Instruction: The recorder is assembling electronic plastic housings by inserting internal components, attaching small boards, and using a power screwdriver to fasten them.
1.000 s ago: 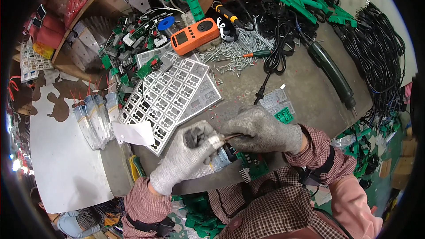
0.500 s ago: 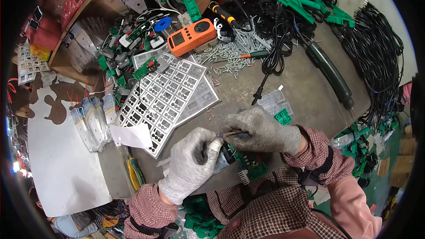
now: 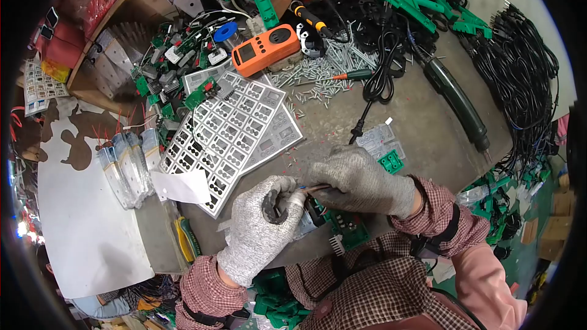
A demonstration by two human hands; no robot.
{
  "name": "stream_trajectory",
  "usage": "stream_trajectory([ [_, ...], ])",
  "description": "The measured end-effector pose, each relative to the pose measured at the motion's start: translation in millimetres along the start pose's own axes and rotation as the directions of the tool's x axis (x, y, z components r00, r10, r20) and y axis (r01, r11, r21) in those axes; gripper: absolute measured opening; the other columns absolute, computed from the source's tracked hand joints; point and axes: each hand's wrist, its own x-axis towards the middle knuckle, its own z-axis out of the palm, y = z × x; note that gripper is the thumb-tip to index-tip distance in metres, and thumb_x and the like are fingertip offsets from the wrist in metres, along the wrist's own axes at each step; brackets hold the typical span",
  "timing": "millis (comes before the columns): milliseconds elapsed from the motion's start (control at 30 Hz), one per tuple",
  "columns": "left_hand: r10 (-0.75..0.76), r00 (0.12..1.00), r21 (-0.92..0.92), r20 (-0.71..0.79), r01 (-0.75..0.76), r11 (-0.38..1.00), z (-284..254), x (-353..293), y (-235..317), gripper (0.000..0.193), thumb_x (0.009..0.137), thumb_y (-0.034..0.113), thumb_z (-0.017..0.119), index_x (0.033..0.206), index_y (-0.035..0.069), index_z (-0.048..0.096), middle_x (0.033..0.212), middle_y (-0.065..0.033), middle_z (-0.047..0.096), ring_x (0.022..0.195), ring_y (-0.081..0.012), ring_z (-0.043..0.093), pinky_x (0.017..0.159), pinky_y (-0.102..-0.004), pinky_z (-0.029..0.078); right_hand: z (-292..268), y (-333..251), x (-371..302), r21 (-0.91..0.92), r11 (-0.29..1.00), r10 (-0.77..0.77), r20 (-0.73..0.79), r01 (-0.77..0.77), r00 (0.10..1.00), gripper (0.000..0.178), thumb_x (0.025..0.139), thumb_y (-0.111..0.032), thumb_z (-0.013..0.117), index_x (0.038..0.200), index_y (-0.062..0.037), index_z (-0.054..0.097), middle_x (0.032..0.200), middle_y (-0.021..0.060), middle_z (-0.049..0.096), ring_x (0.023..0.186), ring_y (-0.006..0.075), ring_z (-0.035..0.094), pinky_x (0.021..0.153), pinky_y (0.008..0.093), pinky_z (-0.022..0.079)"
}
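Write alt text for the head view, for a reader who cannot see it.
A grey-gloved left hand and right hand pinch thin brown and blue wires near a green circuit board. Beyond, the grey workbench holds patterned white sheets, an orange rectangular meter and silver metal screws.

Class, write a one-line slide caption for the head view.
Gloved left hand and right hand pinch thin wires over a bench strewn with screws.

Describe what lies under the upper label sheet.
Past the right edge of the upper label sheet, a second, greyer label sheet juts out over the worktop. The rest of it, and anything else beneath, is covered and cannot be seen.
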Motion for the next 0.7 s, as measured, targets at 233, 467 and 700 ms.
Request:
stream_trajectory([
  [233, 0.289, 0.957, 0.277, -0.021, -0.272, 0.921, 1.9, 5.5, -3.8, 0.007, 0.09, 0.001, 0.069, 0.096, -0.003, 0.067, 0.08, -0.0102, 0.067, 0.072, -0.0162, 0.066, 0.066, -0.03, 0.053, 0.1, 0.5, 2.2, 0.001, 1.0, 0.031, -0.026, -0.031, 0.999, 0.023, 0.09, -0.025, 0.073, 0.101, -0.0068, 0.064, 0.075, 0.015, 0.067, 0.073, 0.0384, 0.069, 0.066, 0.0459, 0.054],
  [467, -0.164, 0.953, -0.417, 0.256, 0.262, 0.87, -12.4, 9.2, -20.9, 0.016, 0.096, 0.012, 0.072, 0.106, 0.0, 0.068, 0.099, -0.005, 0.068, 0.09, -0.011, 0.063, 0.083, -0.0279, 0.053, -6.4, -4.5, 2.3, 0.141, 0.973, 0.169, 0.107, -0.183, 0.98, 0.024, 0.095, -0.029, 0.07, 0.103, -0.0067, 0.064, 0.076, 0.0178, 0.069, 0.075, 0.0392, 0.071, 0.063, 0.0465, 0.055],
  [700, 0.05, 0.988, -0.23, 0.148, -0.015, 0.973, -4.4, 5.7, -19.4, 0.011, 0.099, 0.008, 0.065, 0.104, -0.002, 0.064, 0.091, -0.0064, 0.064, 0.084, -0.0112, 0.059, 0.079, -0.0279, 0.049, -9.4, -8.5, 3.9, 0.069, 0.99, 0.123, 0.053, -0.126, 0.991, 0.024, 0.095, -0.029, 0.07, 0.105, -0.0079, 0.066, 0.079, 0.0161, 0.07, 0.077, 0.0367, 0.071, 0.066, 0.0459, 0.055],
])
